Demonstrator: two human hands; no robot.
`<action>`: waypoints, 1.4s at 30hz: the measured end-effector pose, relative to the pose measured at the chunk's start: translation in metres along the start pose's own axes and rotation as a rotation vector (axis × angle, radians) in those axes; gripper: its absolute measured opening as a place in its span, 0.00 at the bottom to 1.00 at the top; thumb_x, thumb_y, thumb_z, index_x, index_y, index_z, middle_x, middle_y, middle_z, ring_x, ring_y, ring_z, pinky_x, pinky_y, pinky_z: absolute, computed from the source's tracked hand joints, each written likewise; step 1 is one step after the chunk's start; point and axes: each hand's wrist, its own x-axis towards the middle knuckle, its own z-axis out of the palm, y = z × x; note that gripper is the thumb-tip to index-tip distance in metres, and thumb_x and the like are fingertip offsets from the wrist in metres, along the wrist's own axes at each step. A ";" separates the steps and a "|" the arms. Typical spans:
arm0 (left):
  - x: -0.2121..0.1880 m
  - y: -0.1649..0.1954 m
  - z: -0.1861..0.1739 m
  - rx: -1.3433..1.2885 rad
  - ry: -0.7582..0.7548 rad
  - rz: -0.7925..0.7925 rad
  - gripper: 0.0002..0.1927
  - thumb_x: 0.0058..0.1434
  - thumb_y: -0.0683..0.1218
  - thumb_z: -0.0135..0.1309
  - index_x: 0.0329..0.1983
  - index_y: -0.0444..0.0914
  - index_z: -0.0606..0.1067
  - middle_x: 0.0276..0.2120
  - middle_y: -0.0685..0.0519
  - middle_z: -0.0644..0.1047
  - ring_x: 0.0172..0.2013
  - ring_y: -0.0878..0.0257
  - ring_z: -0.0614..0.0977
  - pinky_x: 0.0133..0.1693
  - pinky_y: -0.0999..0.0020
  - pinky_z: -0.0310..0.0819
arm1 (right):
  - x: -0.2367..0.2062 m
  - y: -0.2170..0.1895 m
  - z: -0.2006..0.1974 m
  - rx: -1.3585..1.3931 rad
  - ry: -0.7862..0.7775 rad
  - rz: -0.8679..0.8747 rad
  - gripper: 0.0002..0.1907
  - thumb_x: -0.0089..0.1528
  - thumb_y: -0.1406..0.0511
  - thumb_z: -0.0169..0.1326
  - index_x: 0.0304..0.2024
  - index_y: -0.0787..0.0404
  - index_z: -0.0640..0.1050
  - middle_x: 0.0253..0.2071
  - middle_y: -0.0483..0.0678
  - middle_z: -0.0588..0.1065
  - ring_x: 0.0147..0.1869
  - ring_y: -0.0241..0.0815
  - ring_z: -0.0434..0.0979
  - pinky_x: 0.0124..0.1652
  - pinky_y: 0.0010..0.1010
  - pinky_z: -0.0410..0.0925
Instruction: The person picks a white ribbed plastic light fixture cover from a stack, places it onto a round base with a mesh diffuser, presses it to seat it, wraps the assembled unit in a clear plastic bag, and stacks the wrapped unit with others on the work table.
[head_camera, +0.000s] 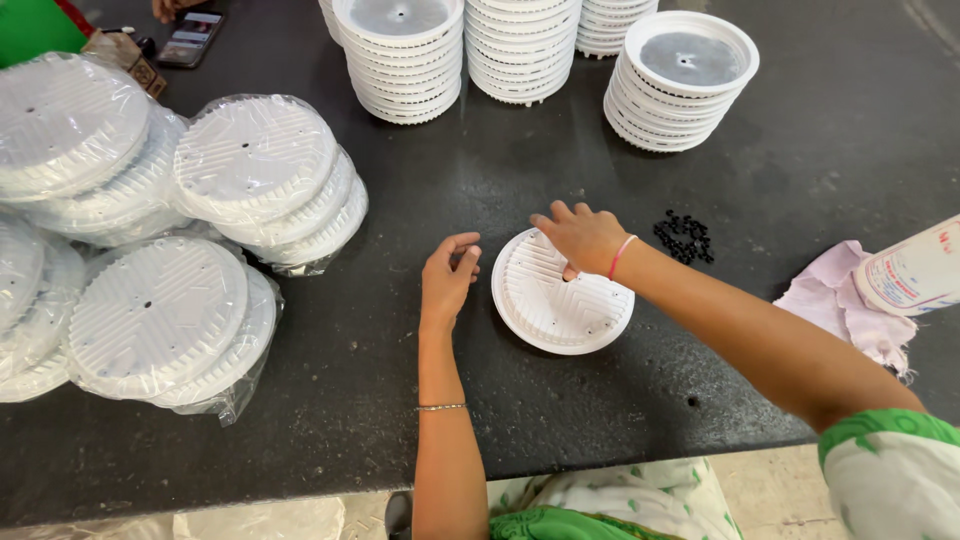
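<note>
Right hand: the right hand (585, 238) rests palm-down on the upper edge of the white ribbed disc (562, 293), fingers spread loosely and pressed to its surface, clamped on nothing; a pink band circles the wrist.
Left hand: the left hand (449, 277) hovers at the disc's 9 o'clock, just beside its rim, fingers curled inward with thumb and fingertips nearly together; whether they pinch something small cannot be told. A thin bangle sits lower on the forearm.
Disc: it lies flat near the middle of the dark table (400, 400), ribbed face up.
Black beads: a small heap of black beads (684, 238) lies at the disc's 2 o'clock, near the right wrist but apart from it.
Stacks: unwrapped white disc stacks (520, 50) stand at 12 o'clock along the far edge.
Wrapped bundles: plastic-wrapped disc bundles (160, 220) crowd 9 to 10 o'clock.
Cloth: a pale pink cloth (840, 300) lies at 3 o'clock, with a white cylindrical container (915, 270) lying on it.
Phone: a phone (190, 38) lies at 11 o'clock, beside another person's hand (168, 8).
</note>
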 end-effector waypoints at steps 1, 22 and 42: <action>0.001 0.000 -0.001 -0.003 0.005 -0.001 0.14 0.65 0.42 0.55 0.53 0.38 0.79 0.39 0.55 0.81 0.32 0.69 0.78 0.36 0.72 0.77 | -0.001 0.001 0.003 0.000 0.006 0.001 0.57 0.43 0.61 0.75 0.71 0.49 0.61 0.60 0.48 0.67 0.61 0.55 0.72 0.49 0.44 0.73; 0.002 -0.010 -0.006 0.085 0.129 0.034 0.13 0.65 0.42 0.56 0.52 0.39 0.80 0.38 0.55 0.82 0.31 0.69 0.78 0.37 0.71 0.76 | -0.081 0.007 0.025 0.348 0.498 -0.036 0.10 0.61 0.62 0.59 0.44 0.55 0.84 0.38 0.45 0.78 0.38 0.48 0.80 0.37 0.38 0.72; -0.002 -0.007 -0.004 0.181 0.129 0.081 0.13 0.64 0.42 0.56 0.52 0.39 0.79 0.38 0.53 0.82 0.32 0.67 0.81 0.38 0.69 0.76 | -0.084 -0.002 0.052 0.418 0.677 -0.097 0.07 0.63 0.66 0.58 0.44 0.58 0.81 0.39 0.46 0.78 0.38 0.47 0.80 0.37 0.35 0.73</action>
